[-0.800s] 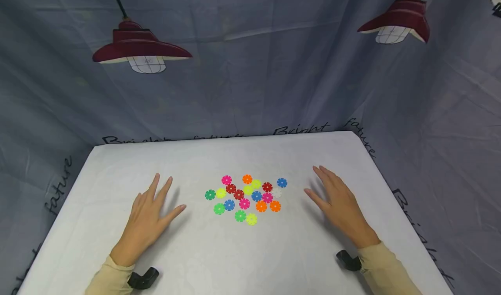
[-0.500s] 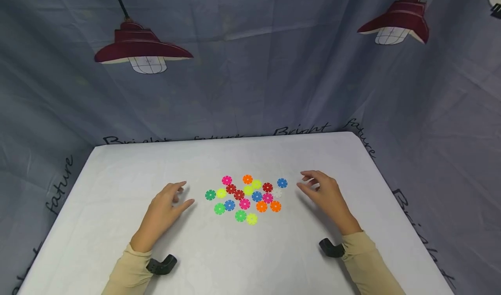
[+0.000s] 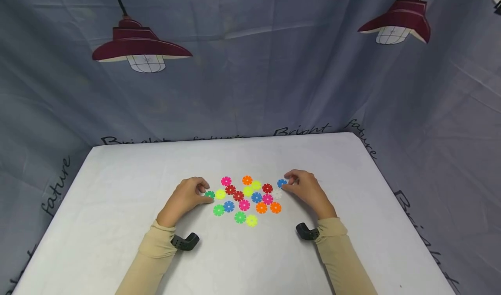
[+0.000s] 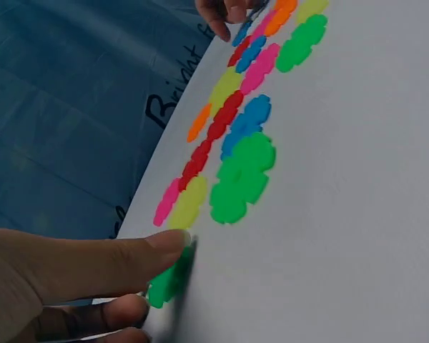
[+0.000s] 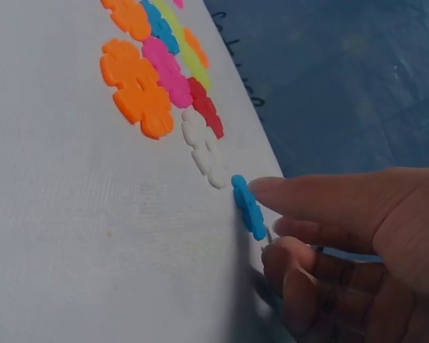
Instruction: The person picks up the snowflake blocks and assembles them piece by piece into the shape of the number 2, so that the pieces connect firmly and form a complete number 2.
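Many flat, notched plastic building discs lie on the white table. My left hand is at the left end of the group, its thumb and curled fingers at opposite edges of a green disc, pinching it. At the far right end, my right hand has its thumb and bent fingers around the edges of a blue disc. Both discs are still at table level. In the left wrist view, the thumb covers part of the green disc. A white disc lies beside the blue one.
Other discs lie close together between the hands, among them a yellow disc, a red disc and an orange disc. A grey printed curtain hangs behind the white table.
Both hands have moved inward from the sides, the left to the green disc and the right to the blue disc. Their spread fingers have curled. The discs have not visibly moved.
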`<state>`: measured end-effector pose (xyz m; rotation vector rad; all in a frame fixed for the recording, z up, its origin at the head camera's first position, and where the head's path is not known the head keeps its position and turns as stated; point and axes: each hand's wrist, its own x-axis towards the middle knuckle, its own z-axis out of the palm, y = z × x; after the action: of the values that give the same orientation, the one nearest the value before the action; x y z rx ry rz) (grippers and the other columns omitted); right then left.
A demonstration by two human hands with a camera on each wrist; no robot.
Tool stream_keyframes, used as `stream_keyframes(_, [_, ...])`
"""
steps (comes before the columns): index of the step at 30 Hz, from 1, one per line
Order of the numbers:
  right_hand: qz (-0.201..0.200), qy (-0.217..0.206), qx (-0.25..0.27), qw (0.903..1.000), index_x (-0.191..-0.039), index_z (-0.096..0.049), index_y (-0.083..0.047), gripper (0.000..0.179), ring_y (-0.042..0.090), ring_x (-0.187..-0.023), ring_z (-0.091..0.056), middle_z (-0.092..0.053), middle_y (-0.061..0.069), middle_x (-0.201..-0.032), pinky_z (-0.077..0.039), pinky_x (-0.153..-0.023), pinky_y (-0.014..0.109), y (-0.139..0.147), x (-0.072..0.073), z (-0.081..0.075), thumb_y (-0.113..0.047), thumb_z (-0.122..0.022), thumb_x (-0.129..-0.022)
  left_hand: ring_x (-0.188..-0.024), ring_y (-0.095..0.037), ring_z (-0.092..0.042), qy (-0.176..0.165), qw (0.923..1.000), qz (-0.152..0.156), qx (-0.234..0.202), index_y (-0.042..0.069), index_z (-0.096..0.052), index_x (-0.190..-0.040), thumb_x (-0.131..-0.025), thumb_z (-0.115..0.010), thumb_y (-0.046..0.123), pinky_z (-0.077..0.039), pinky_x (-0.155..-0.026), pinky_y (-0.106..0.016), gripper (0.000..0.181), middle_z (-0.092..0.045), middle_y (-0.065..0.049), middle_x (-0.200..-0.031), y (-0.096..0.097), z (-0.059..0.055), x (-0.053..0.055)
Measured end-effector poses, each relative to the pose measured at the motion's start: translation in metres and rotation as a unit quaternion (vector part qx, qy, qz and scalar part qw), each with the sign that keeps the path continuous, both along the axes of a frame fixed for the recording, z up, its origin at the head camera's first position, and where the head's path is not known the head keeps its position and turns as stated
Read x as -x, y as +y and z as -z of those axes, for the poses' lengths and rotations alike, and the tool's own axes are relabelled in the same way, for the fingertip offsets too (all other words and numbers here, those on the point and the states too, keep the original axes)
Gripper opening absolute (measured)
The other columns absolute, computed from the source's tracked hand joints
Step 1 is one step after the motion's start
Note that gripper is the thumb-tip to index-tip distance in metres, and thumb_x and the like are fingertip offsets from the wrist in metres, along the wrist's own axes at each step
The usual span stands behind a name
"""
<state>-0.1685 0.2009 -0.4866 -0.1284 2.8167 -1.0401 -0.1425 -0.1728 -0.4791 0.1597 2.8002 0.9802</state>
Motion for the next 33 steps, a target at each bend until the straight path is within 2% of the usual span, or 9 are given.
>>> stream_keyframes(4, [0.003, 0.001, -0.008, 1.0000, -0.115, -0.071, -0.003, 0.031, 0.020, -0.080, -0.054, -0.063, 0.007, -0.088, -0.046, -0.076, 0.032, -0.001, 0.003, 0.001, -0.019, -0.081, -0.090, -0.079, -0.016, -0.058, -0.006, 1.0000, -0.001, -0.004, 0.008, -0.073, -0.098, -0.079, -0.089, 0.016, -0.047, -0.072, -0.031, 0.026, -0.069, -0.004, -0.090, 0.000, 0.000, 0.001])
stream_keyframes(10, [-0.002, 0.004, -0.003, 1.0000, -0.110, -0.073, -0.004, 0.026, 0.023, -0.086, -0.052, -0.065, 0.012, -0.100, -0.044, -0.076, 0.031, -0.001, 0.006, 0.002, -0.020, -0.080, -0.091, -0.077, -0.016, -0.055, -0.002, 1.0000, -0.006, -0.007, 0.009, -0.072, -0.095, -0.079, -0.089, 0.014, -0.045, -0.070, -0.030, 0.023, -0.068, -0.004, -0.090, 0.000, 0.000, 0.000])
stream_keyframes(17, [0.001, -0.006, 0.016, 0.9998, -0.111, -0.072, -0.003, 0.028, 0.019, -0.071, -0.052, -0.064, 0.014, -0.102, -0.045, -0.065, 0.028, 0.000, 0.006, 0.000, -0.018, -0.081, -0.089, -0.082, -0.016, -0.059, 0.007, 0.9995, 0.016, -0.026, 0.010, -0.066, -0.095, -0.080, -0.087, 0.010, -0.048, -0.074, -0.031, 0.026, -0.068, -0.004, -0.089, 0.001, -0.004, 0.004])
stream_keyframes(23, [-0.008, -0.009, 0.050, 0.9987, -0.108, -0.068, -0.002, 0.027, 0.017, -0.067, -0.055, -0.067, 0.012, -0.095, -0.050, -0.060, 0.023, 0.000, 0.008, 0.000, -0.013, -0.082, -0.088, -0.080, -0.014, -0.065, 0.018, 0.9989, 0.015, -0.041, 0.007, -0.069, -0.095, -0.084, -0.084, 0.007, -0.054, -0.076, -0.032, 0.020, -0.071, -0.004, -0.088, 0.001, -0.005, 0.006])
stream_keyframes(26, [-0.010, -0.011, 0.077, 0.9969, -0.106, -0.067, -0.002, 0.024, 0.016, -0.069, -0.060, -0.068, 0.011, -0.091, -0.056, -0.060, 0.022, -0.003, 0.006, -0.001, -0.010, -0.081, -0.089, -0.079, -0.013, -0.066, 0.019, 0.9974, 0.010, -0.069, 0.006, -0.071, -0.096, -0.086, -0.083, 0.008, -0.055, -0.073, -0.029, 0.016, -0.072, -0.004, -0.088, 0.002, -0.005, 0.006])
stream_keyframes(28, [-0.015, -0.001, 0.096, 0.9953, -0.106, -0.068, -0.002, 0.021, 0.017, -0.073, -0.064, -0.069, 0.011, -0.091, -0.058, -0.062, 0.023, -0.007, 0.004, -0.002, -0.008, -0.080, -0.090, -0.079, -0.013, -0.068, 0.012, 0.9943, 0.009, -0.106, 0.005, -0.073, -0.098, -0.087, -0.082, 0.009, -0.055, -0.072, -0.026, 0.016, -0.073, -0.005, -0.088, 0.003, -0.006, 0.005])
stream_keyframes(30, [-0.023, 0.011, 0.127, 0.9916, -0.106, -0.070, -0.003, 0.019, 0.020, -0.076, -0.069, -0.071, 0.011, -0.093, -0.061, -0.064, 0.026, -0.013, 0.000, -0.006, -0.008, -0.080, -0.090, -0.080, -0.017, -0.072, -0.001, 0.9883, 0.012, -0.152, 0.004, -0.073, -0.102, -0.088, -0.081, 0.010, -0.055, -0.073, -0.026, 0.017, -0.075, -0.007, -0.090, 0.005, -0.008, 0.004])
stream_keyframes(33, [-0.042, 0.028, 0.184, 0.9817, -0.105, -0.072, -0.005, 0.018, 0.026, -0.085, -0.074, -0.074, 0.012, -0.097, -0.064, -0.070, 0.032, -0.024, -0.006, -0.015, -0.012, -0.080, -0.090, -0.086, -0.026, -0.077, -0.034, 0.9742, 0.020, -0.222, 0.003, -0.073, -0.106, -0.091, -0.079, 0.014, -0.054, -0.080, -0.029, 0.020, -0.078, -0.011, -0.092, 0.010, -0.012, 0.001])
